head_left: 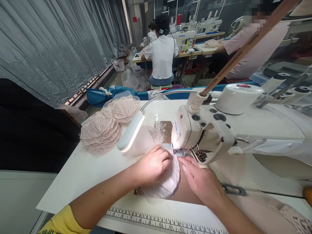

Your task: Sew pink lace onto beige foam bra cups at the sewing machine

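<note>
A pale pink lace bra cup (172, 174) lies under the head of a white sewing machine (186, 130), its rounded edge by the presser foot (179, 152). My left hand (154, 165) rests on top of the cup with its fingers curled down on the fabric; the fingertips are partly hidden. To the right, my right hand (198, 177) lies nearly flat, fingers stretched toward the presser foot and fingertips at the cup's edge. Sheer fabric with lace (140, 143) spreads behind my left hand.
Stacked lace cups (101, 133) sit at the table's left. A lamp on a bendy neck (131, 131) hangs above the cloth. A printed ruler (156, 222) runs along the front edge. Grey tweezers (234, 189) lie at right. Two people (162, 55) sit at machines beyond.
</note>
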Demonstrator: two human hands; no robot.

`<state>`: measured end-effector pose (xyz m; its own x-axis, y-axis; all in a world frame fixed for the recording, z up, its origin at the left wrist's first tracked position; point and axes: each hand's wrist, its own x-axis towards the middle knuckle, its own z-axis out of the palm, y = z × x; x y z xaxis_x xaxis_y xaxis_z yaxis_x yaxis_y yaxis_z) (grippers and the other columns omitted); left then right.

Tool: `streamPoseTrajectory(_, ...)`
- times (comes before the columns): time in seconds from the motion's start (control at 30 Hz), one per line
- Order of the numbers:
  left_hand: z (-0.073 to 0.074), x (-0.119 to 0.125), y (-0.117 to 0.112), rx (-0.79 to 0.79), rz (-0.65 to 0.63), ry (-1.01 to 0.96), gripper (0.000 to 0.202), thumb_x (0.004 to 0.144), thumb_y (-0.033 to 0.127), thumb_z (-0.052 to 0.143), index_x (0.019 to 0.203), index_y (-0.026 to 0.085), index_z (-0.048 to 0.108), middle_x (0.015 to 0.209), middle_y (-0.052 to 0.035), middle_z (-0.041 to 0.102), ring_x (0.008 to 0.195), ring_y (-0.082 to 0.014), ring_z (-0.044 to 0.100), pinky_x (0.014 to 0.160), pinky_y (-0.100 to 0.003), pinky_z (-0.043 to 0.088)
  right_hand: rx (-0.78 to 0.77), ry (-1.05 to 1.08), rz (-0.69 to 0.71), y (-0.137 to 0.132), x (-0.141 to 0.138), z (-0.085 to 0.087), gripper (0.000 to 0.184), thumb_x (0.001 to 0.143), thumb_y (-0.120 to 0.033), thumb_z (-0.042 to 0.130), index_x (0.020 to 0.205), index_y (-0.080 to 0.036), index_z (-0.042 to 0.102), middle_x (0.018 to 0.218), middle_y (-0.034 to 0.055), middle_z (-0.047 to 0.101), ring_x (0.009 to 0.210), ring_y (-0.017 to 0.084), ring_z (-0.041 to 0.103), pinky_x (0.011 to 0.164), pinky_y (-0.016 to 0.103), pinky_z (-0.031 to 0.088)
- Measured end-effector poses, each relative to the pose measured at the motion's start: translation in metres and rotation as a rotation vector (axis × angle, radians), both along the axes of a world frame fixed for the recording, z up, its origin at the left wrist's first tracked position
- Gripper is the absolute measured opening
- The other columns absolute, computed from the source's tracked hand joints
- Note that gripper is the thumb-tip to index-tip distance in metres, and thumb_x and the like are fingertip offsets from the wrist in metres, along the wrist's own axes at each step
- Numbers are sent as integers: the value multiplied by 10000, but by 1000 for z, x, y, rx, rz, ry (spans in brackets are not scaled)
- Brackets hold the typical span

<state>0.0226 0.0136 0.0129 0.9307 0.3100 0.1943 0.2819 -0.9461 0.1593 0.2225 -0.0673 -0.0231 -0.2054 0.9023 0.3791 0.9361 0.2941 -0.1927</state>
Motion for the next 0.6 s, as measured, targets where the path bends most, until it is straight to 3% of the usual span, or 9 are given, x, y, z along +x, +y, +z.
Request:
streamPoseTrajectory(0.1,-7,2,-4,24,17,-18,248,936,246,419,969,108,622,838,-103,586,828,-213,532,905,-402,411,-28,39,41,-2,-2,2,378,916,-166,356,1078,-186,698,912,117,703,807,221,656,685,318,516)
streamPoseTrajectory(0.3,-13,-1,0,3,21,-57,213,927,218,418,951,122,606,908,-118,608,886,-218,560,956,-424,388,-142,70,70,-4,-8,10,377,892,-133,358,1035,-181,704,862,81,683,621,171,597,521,282,449)
streamPoseTrajectory(0.6,-11,-5,13,-6,63,-56,221,906,177,434,1039,128,604,1000,-115,623,945,-217,580,1053,-449,331,-201,68,-2,-2,-5,-10,419,927,-193,344,1232,-241,628,1034,93,693,769,201,646,554,280,481)
